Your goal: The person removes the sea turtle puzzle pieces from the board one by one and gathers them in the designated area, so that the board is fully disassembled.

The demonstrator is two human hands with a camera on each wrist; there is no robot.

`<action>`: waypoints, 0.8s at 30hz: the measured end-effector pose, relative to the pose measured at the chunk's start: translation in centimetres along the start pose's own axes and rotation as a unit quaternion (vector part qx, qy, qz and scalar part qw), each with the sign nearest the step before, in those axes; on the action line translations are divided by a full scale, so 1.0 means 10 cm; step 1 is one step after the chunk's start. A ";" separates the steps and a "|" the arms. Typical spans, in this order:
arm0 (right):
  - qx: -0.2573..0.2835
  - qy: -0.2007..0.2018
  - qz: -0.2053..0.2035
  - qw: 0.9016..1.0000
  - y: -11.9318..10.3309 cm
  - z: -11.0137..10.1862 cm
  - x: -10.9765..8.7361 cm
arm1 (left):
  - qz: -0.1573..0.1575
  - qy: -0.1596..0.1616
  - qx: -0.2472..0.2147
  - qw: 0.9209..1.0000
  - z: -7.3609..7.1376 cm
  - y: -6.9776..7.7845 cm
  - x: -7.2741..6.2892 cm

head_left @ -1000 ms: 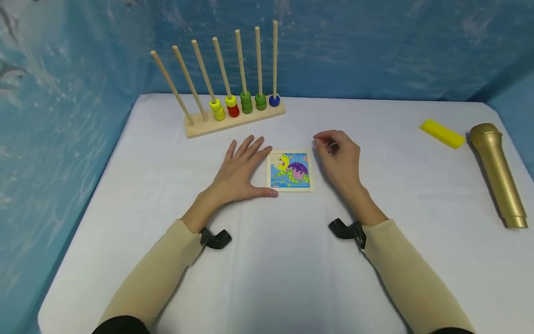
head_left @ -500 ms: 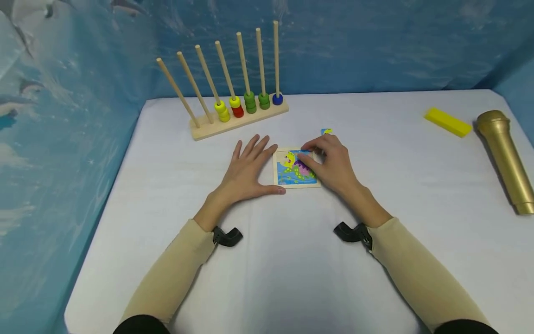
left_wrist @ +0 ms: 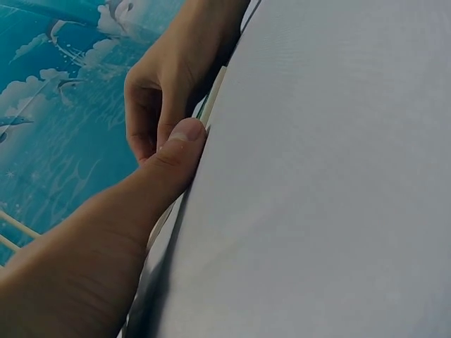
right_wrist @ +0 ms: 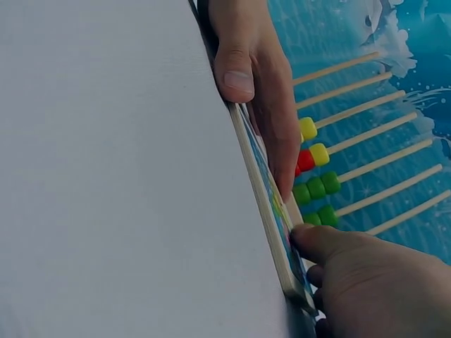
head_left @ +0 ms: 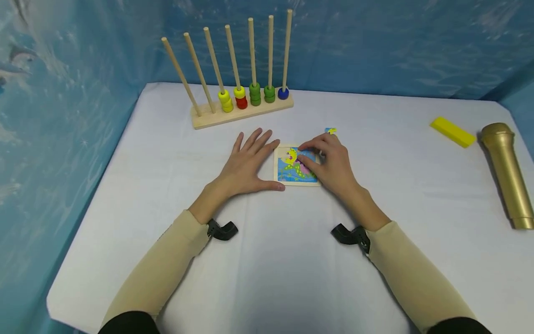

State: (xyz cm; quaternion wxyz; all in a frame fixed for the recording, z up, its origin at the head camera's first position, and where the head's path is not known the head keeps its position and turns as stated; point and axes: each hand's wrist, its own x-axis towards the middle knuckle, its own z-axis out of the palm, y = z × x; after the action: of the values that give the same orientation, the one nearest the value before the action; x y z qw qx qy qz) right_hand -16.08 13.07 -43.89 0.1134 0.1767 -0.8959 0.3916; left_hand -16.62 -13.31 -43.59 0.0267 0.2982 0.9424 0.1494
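Observation:
A small square wooden jigsaw puzzle [head_left: 297, 176] with a cartoon turtle picture lies flat at mid-table. My left hand [head_left: 244, 169] is spread along its left side, index fingertip at the upper corner and thumb [left_wrist: 184, 134] at the near corner. Over the upper right of the picture, my right hand [head_left: 333, 162] curls its thumb and index finger in a pinch at a puzzle piece, which the fingers largely cover. The right wrist view shows the right thumb [right_wrist: 313, 239] on the puzzle's face. Just beyond the right knuckles sits a loose blue and yellow puzzle piece [head_left: 330, 130].
A wooden peg stand [head_left: 244, 113] with yellow, red, green and blue beads stands at the back left. Toward the right lie a yellow block [head_left: 453, 131] and a gold microphone-shaped object [head_left: 507, 176]. Blue patterned cloth [head_left: 375, 51] hangs behind the white table.
My right hand has moved left from beside the puzzle onto its upper right part. The loose piece now shows beyond that hand. My left hand keeps its place at the puzzle.

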 end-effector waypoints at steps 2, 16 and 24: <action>0.005 0.005 0.001 1.000 0.01 -0.02 0.03 | 0.001 -0.001 0.006 1.000 -0.04 0.02 0.05; -0.014 0.007 0.024 1.000 -0.06 -0.08 -0.01 | 0.015 0.015 -0.004 1.000 0.01 0.12 0.09; -0.033 -0.010 0.026 0.999 -0.11 -0.01 -0.02 | 0.005 0.021 -0.009 1.000 0.01 0.14 0.00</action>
State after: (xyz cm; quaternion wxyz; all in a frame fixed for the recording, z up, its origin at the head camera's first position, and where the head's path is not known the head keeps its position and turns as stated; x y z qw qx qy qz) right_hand -15.46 12.50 -43.14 0.0996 0.1534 -0.9138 0.3626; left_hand -15.81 -12.16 -43.24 0.0092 0.2993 0.9398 0.1644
